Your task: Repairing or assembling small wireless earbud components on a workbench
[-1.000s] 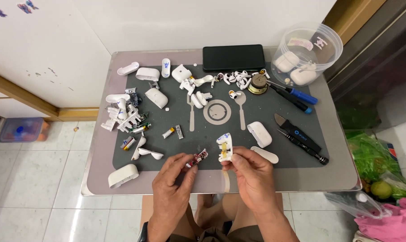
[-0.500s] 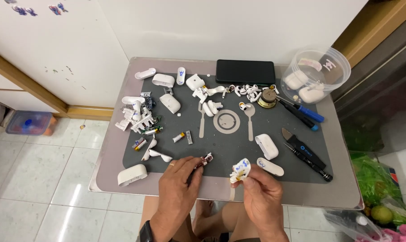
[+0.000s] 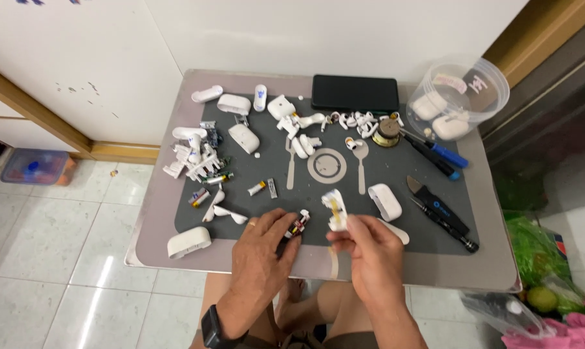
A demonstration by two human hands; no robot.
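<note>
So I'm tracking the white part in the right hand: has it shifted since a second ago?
Yes. The white part moved right, from below the ring toward the white case.

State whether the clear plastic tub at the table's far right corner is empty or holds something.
Not empty: white earbud cases show through the clear plastic tub.

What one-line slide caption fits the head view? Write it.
Left hand pinches a small circuit part; right hand holds a white earbud shell.
</note>
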